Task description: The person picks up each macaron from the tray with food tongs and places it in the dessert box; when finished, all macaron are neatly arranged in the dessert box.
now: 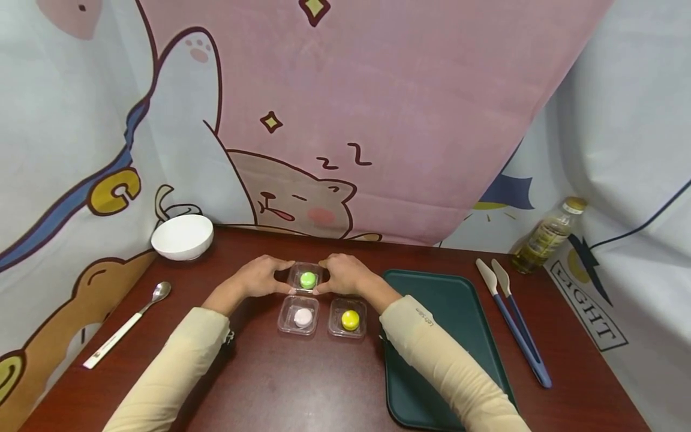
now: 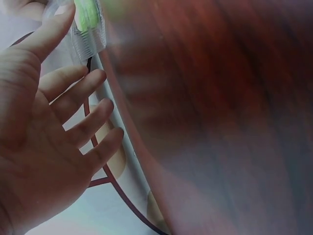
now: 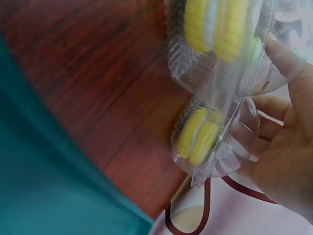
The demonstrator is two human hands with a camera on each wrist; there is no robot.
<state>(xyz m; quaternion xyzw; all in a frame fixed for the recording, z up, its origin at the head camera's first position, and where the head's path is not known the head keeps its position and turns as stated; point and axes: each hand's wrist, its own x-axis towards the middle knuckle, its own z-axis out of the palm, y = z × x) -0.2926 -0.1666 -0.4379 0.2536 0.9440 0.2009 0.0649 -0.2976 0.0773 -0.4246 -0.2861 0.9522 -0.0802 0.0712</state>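
Observation:
A clear plastic box with a green macaron (image 1: pixel 308 280) lies between my two hands. My left hand (image 1: pixel 258 277) pinches its left side with thumb and index finger; the other fingers spread loosely in the left wrist view. At the box's right side, my right hand (image 1: pixel 345 276) pinches it the same way. Nearer me are a box with a pale pink macaron (image 1: pixel 303 318) and one with a yellow macaron (image 1: pixel 350 320). The right wrist view shows a second boxed yellow macaron (image 3: pixel 198 136) beside my right hand, which hides it in the head view.
A dark green tray (image 1: pixel 432 282) lies under my right forearm. Farther right are blue-handled tongs (image 1: pixel 515 324) and an oil bottle (image 1: pixel 545 237). On the left are a white bowl (image 1: pixel 183 237) and a spoon (image 1: pixel 126 327). A printed cloth (image 1: pixel 405 120) hangs behind the table.

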